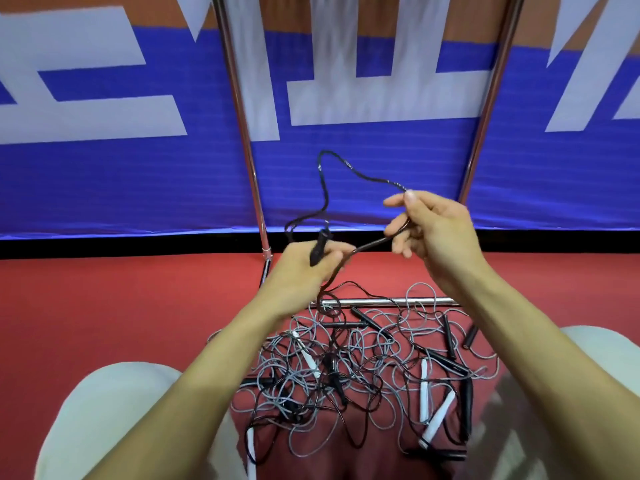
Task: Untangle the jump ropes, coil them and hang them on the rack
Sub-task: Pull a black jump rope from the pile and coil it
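The held rope (325, 188) is black with small white flecks; below it, on the red floor (104, 299), the tangled pile (349, 368) mixes grey and black cords with white and black handles; behind stands a blue banner (104, 188) with white lettering

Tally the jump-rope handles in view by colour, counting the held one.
White handles: 4
Black handles: at least 10, one of them in the left hand; the tangle may hide more
Total: at least 14
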`<state>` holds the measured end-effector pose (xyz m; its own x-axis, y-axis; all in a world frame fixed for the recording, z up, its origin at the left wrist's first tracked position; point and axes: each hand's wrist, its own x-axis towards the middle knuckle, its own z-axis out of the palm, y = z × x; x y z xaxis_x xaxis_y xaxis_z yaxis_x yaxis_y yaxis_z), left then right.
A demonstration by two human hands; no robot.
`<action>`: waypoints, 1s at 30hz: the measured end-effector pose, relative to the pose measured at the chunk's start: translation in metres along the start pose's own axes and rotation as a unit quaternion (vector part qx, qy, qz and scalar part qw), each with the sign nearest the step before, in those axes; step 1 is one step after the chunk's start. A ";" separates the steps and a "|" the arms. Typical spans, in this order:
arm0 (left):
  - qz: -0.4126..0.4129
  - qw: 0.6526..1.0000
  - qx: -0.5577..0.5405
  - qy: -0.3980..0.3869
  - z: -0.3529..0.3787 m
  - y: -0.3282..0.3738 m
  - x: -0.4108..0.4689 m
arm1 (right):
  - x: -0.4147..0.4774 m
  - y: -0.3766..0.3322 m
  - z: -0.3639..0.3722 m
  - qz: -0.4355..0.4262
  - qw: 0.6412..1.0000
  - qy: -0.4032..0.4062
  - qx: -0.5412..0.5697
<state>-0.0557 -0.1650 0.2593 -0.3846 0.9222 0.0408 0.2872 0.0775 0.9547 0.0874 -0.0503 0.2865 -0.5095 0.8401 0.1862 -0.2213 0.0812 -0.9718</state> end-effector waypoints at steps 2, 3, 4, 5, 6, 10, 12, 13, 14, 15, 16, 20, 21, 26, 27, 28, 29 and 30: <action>0.001 0.998 0.026 -0.053 0.003 0.000 -0.001 | 0.002 -0.006 -0.007 0.008 0.998 0.032 0.055; -0.005 0.997 0.015 -0.070 0.005 0.001 -0.002 | 0.004 -0.008 -0.010 0.011 0.995 0.044 0.084; -0.011 0.996 -0.001 -0.083 0.006 0.002 -0.003 | 0.006 -0.009 -0.014 0.016 0.992 0.057 0.111; -0.015 0.995 -0.015 -0.094 0.007 0.005 -0.005 | 0.008 -0.010 -0.018 0.025 0.988 0.071 0.136; -0.019 0.994 -0.029 -0.103 0.008 0.008 -0.006 | 0.010 -0.009 -0.022 0.037 0.982 0.087 0.161; -0.028 0.988 -0.048 -0.143 0.011 0.015 -0.008 | 0.018 -0.005 -0.032 0.097 0.952 0.155 0.245; -0.026 0.985 -0.050 -0.162 0.015 0.016 -0.010 | 0.020 -0.001 -0.031 0.109 0.945 0.164 0.260; -0.025 0.985 -0.066 -0.156 0.018 0.016 -0.010 | 0.019 0.000 -0.029 0.113 0.948 0.158 0.254; -0.023 0.986 -0.093 -0.138 0.021 0.016 -0.010 | 0.019 0.002 -0.026 0.115 0.953 0.149 0.236; -0.023 0.985 -0.129 -0.113 0.024 0.017 -0.010 | 0.019 0.003 -0.023 0.115 0.962 0.137 0.207; -0.027 0.981 -0.173 -0.085 0.026 0.019 -0.010 | 0.018 0.004 -0.021 0.111 0.971 0.123 0.170; -0.050 0.937 -0.346 0.001 0.025 0.025 -0.010 | 0.014 0.014 -0.012 0.076 0.995 0.048 -0.036; -0.050 0.923 -0.382 0.015 0.022 0.027 -0.010 | 0.013 0.018 -0.010 0.067 0.993 0.018 -0.097; -0.055 0.841 -0.536 0.044 0.002 0.034 -0.012 | -0.001 0.034 0.005 0.055 0.934 -0.231 -0.268; -0.059 0.834 -0.547 0.046 -0.002 0.035 -0.012 | -0.004 0.036 0.010 0.063 0.920 -0.274 -0.273; -0.062 0.829 -0.554 0.048 -0.006 0.035 -0.013 | -0.008 0.039 0.014 0.074 0.911 -0.304 -0.270; -0.062 0.824 -0.561 0.052 -0.009 0.035 -0.014 | -0.010 0.041 0.018 0.087 0.907 -0.320 -0.261; -0.059 0.820 -0.566 0.059 -0.012 0.034 -0.014 | -0.012 0.044 0.021 0.102 0.907 -0.321 -0.253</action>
<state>-0.0514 -0.1799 0.2950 -0.4531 0.8849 -0.1076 -0.7314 -0.3000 0.6124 0.0662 -0.0678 0.2445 -0.9121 0.3929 -0.1166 0.2588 0.3314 -0.9073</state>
